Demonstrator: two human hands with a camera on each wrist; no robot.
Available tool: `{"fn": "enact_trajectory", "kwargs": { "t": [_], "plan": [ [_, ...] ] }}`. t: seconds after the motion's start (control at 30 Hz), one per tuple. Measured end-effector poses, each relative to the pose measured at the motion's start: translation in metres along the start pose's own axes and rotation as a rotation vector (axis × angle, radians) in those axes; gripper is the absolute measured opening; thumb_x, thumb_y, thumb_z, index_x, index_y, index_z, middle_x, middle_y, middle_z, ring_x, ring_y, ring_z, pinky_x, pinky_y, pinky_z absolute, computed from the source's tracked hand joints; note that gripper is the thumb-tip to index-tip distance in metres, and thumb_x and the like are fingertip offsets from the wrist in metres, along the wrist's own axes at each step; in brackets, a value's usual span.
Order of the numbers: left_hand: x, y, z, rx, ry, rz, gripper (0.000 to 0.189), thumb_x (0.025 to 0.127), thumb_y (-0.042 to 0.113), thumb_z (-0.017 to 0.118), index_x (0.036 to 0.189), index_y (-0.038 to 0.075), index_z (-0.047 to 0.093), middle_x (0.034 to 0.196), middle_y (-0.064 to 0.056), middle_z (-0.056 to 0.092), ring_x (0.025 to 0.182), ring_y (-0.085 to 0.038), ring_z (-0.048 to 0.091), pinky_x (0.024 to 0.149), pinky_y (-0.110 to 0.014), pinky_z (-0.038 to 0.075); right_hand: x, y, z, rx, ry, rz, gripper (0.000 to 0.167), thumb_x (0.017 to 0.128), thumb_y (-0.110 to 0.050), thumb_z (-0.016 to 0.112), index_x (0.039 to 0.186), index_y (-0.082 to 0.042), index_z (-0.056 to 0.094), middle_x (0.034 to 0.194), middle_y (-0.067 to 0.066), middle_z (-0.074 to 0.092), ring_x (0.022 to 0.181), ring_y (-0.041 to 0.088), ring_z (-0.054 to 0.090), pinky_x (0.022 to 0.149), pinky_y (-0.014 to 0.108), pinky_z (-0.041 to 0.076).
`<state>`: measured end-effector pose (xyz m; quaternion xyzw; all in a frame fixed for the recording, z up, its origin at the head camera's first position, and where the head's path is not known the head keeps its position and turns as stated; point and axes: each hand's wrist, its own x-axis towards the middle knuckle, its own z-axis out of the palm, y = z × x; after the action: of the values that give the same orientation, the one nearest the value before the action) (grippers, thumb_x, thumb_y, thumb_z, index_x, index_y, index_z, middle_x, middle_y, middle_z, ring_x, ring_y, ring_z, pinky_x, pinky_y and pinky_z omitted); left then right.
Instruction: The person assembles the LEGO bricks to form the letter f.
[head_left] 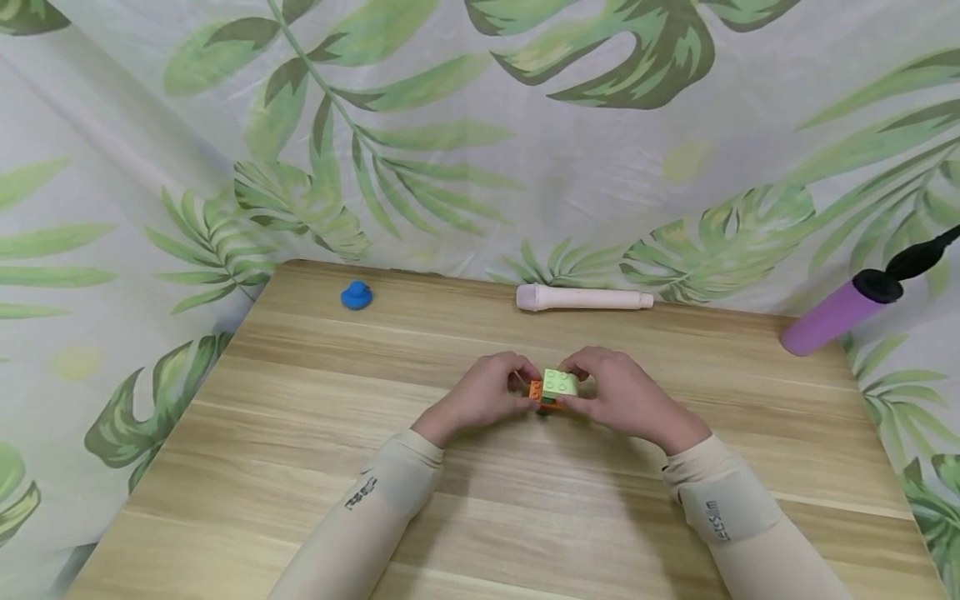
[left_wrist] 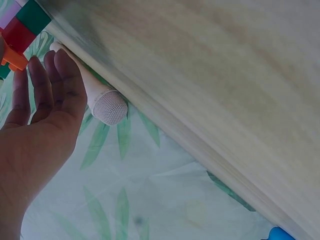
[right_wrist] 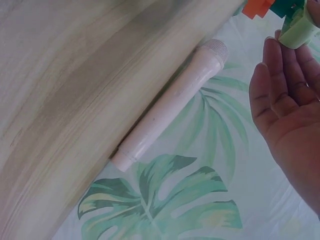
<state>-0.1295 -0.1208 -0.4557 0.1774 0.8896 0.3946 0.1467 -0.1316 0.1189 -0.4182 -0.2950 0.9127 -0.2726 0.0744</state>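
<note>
Over the middle of the table, both hands hold a small stack of toy building blocks. My left hand pinches its left end, at an orange block, between thumb and fingertips. From the other side my right hand grips a light green block with studs facing up. The left wrist view shows a red block, a dark green block and a purple block in the same stack. In the right wrist view, a dark green block sits beside the light green one. Fingers hide part of the stack.
A pale pink microphone lies along the back edge of the wooden table. At the back left sits a blue toy duck. A purple cylinder with a black end is at the back right. Leaf-patterned cloth hangs behind.
</note>
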Motion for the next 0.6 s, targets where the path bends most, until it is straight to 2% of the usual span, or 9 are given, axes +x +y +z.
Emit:
{"fn": "enact_trajectory", "kwargs": {
  "t": [0.3,0.6],
  "plan": [
    [0.0008,-0.0008,0.0009,0.005,-0.002,-0.008,0.029,0.090,0.018,0.087,0.115,0.013,0.074,0.113,0.000,0.073,0.104,-0.022,0.070,0.090,-0.036,0.057,-0.0015,-0.0015,0.0010,-0.017,0.020,-0.027,0.031,0.089,-0.024,0.087,0.114,-0.008,0.075,0.106,0.002,0.073,0.095,0.018,0.066,0.085,0.041,0.057],
    [0.0014,-0.0007,0.0019,0.003,-0.005,-0.008,0.027,0.090,0.018,0.087,0.114,0.013,0.074,0.110,0.001,0.072,0.103,-0.023,0.070,0.088,-0.035,0.056,-0.0021,-0.0033,-0.0016,-0.085,0.028,-0.061,0.031,0.088,-0.026,0.089,0.113,-0.013,0.076,0.101,0.000,0.071,0.092,0.018,0.067,0.082,0.041,0.057]
  ]
}}
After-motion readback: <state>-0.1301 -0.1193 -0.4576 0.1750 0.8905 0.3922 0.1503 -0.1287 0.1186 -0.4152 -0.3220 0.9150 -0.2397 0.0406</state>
